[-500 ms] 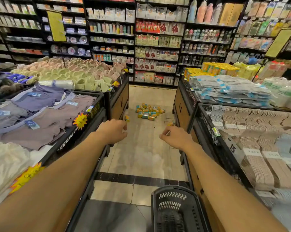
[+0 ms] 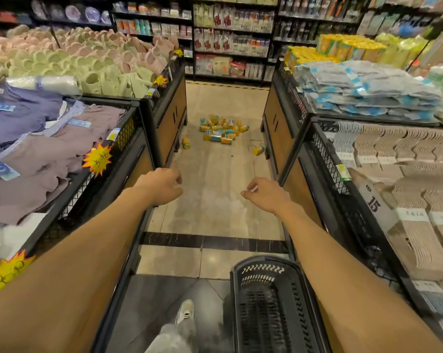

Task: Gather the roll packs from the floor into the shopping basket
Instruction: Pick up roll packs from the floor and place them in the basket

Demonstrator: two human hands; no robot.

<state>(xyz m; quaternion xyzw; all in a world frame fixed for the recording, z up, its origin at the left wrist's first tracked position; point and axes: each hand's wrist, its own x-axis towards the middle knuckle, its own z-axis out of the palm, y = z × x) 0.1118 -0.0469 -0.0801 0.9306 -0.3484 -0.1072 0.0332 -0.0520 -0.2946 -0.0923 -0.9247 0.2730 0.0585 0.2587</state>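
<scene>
Far down the aisle the packs [image 2: 221, 129] lie heaped on the floor [image 2: 215, 200], two strays nearer. Both grips are loosely curled and hold nothing: left hand [image 2: 161, 186], right hand [image 2: 265, 194]. Basket [image 2: 262, 276] sits near, well apart from the packs, so carried rolls may drop.

A: Light?
B: Warm indoor light from overhead, even and fairly bright. Soft sheen on the floor [image 2: 215, 189], small glare patch on a near tile. Dark under the bins [image 2: 128, 154].
A: Sharpness?
B: Middle is okay; the packs [image 2: 221, 131] look small and soft. The shoe [image 2: 185, 312] and trouser leg are smeared by motion blur. Top right corner is blurred too.
A: Distortion?
B: Strong wide-angle bend: shelves [image 2: 230, 34] bow, forearms stretch large at the bottom edges.
</scene>
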